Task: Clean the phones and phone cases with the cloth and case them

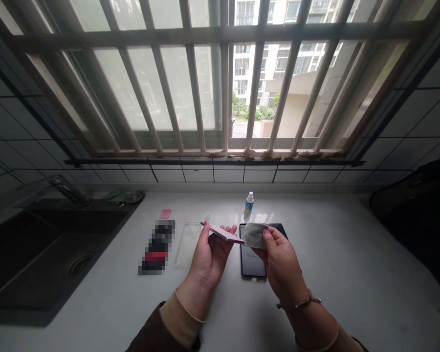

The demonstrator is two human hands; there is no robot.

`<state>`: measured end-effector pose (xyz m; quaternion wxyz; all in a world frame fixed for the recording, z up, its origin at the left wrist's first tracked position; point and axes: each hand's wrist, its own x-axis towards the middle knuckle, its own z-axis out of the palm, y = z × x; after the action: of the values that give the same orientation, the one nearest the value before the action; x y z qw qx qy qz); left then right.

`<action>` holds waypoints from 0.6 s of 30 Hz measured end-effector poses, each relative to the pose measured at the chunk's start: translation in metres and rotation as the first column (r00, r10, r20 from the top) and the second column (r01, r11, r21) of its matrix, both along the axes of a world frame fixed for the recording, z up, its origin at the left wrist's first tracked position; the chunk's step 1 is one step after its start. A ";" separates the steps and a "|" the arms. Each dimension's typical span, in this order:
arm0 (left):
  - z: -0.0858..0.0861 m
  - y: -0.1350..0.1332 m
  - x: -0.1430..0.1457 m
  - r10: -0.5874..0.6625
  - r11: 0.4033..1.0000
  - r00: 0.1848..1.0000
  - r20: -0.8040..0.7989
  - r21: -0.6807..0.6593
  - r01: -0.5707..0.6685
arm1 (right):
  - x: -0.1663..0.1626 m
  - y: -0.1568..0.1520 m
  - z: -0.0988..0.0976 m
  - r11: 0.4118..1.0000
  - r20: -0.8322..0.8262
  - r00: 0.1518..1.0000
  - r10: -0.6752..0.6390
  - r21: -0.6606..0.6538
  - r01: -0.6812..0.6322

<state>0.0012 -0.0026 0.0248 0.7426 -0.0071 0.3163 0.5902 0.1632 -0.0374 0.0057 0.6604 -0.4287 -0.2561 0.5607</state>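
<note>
My left hand (209, 256) grips a thin pink phone (223, 233) by its edges, tilted above the counter. Pinched between the thumb and fingers of my right hand (280, 249) is a grey cloth (254, 234), close to the phone's right end; whether they touch I cannot tell. Beneath the cloth and right hand, partly covered, lies a tablet (252, 264) with a dark screen. Left of my left hand rests a clear case (188, 239), flat on the counter. Behind the cloth stands a small white spray bottle (249, 204) with a blue label.
A blurred-out dark item with a red band (157, 248) lies left of the case, with a small pink piece (165, 213) behind it. The dark sink (58, 234) and faucet (71, 190) are at left. A black bag-like shape (421, 215) is at right, a barred window (225, 98) ahead.
</note>
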 end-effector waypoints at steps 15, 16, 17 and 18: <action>0.004 -0.008 0.000 -0.084 0.996 0.991 0.101 -0.030 0.087 | 0.005 -0.014 0.016 0.885 0.689 0.600 -0.406 0.459 0.072; 0.004 -0.009 0.001 -0.104 0.994 0.989 0.109 -0.033 0.108 | 0.005 -0.014 0.022 0.862 0.730 0.517 -0.446 0.506 0.028; 0.005 -0.011 0.002 -0.118 0.992 0.986 0.115 -0.033 0.123 | 0.004 -0.013 0.029 0.847 0.752 0.463 -0.470 0.532 -0.004; 0.006 -0.012 0.003 -0.125 0.991 0.984 0.123 -0.028 0.130 | 0.002 -0.010 0.036 0.846 0.770 0.431 -0.470 0.532 -0.028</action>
<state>0.0039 -0.0143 0.0306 0.7965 -0.0359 0.2812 0.5341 0.1656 -0.0478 0.0419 0.5835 -0.5122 -0.6250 0.0815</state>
